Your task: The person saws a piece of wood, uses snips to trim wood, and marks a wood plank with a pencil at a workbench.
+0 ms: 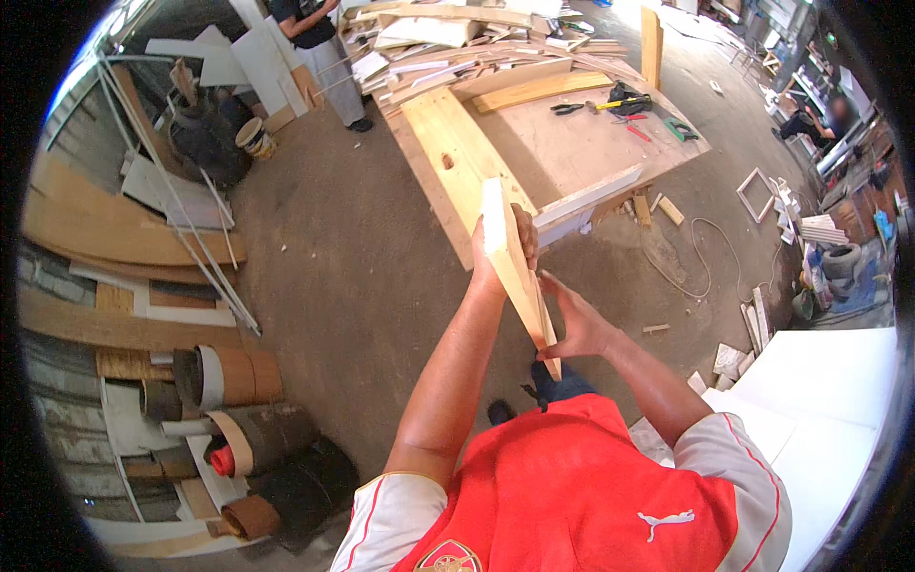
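Observation:
A pale wooden board is held up in front of my chest, one narrow end raised and the other pointing down toward my legs. My left hand is closed around its upper part, with the fingertips showing on the board's right side. Lower down, my right hand grips the board's right edge, thumb toward the lower end. Just beyond stands a worktable; a wide knotty plank lies along its left side.
Pliers, a green-handled saw and a wood pile are on the table. A person stands at its far left; another sits far right. Rolled sheets lie left. A cable crosses the floor.

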### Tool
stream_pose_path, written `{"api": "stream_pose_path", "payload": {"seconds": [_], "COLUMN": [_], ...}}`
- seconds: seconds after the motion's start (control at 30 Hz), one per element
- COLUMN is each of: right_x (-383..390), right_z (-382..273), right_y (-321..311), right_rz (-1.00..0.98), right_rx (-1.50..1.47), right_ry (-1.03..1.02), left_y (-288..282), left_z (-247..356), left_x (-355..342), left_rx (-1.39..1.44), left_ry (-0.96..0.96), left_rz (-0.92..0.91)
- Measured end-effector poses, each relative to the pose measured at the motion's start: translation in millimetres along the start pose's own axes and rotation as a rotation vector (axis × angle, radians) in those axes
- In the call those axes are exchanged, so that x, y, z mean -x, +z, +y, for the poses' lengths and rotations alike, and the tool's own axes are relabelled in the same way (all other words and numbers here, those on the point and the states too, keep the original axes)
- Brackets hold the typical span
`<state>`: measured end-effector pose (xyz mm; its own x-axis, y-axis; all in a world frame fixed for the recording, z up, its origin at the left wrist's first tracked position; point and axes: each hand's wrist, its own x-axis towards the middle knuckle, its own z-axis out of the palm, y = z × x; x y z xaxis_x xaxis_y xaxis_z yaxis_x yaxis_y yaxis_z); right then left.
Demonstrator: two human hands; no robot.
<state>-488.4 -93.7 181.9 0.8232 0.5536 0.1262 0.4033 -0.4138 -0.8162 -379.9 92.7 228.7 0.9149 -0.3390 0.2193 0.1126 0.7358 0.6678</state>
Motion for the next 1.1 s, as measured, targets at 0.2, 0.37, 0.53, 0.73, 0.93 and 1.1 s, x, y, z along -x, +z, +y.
{"api": "stream_pose_path", "payload": {"seconds": [0.2, 0.37, 0.53, 0.73, 0.93, 1.1], "right_x": [-22.0, -48.0, -80.3, -155.6, -272.8, -376.7], "right_z": [53.0, 103.4, 140.8, 175.4, 226.2, 267.1], "right_y": [-47.6, -112.1, -159.9, -189.7, -196.9, -179.4], "right_rz": [0.244, 0.392, 0.385, 0.305, 0.242, 0.181], "right_rx": [0.029, 0.111, 0.284, 0.330, 0.318, 0.472], "right_ry": [0.045, -0.081, 0.220, 0.515, 0.590, 0.660], "left_y": [0.7, -0.1, -71.6, -146.1, -187.6, -242.2], "left_z": [-28.7, -64.9, -101.0, -128.0, -117.0, -103.6], "left_x": [-105.4, -173.4, -175.6, -159.4, -218.1, -274.8], "left_rx": [0.236, -0.126, -0.726, -1.354, -1.771, -1.957], "left_ry": [-0.003, -0.173, -0.393, -0.183, -0.133, -0.244], "left_rz": [-0.219, 0.357, 0.668, 0.588, 0.421, 0.340]}}
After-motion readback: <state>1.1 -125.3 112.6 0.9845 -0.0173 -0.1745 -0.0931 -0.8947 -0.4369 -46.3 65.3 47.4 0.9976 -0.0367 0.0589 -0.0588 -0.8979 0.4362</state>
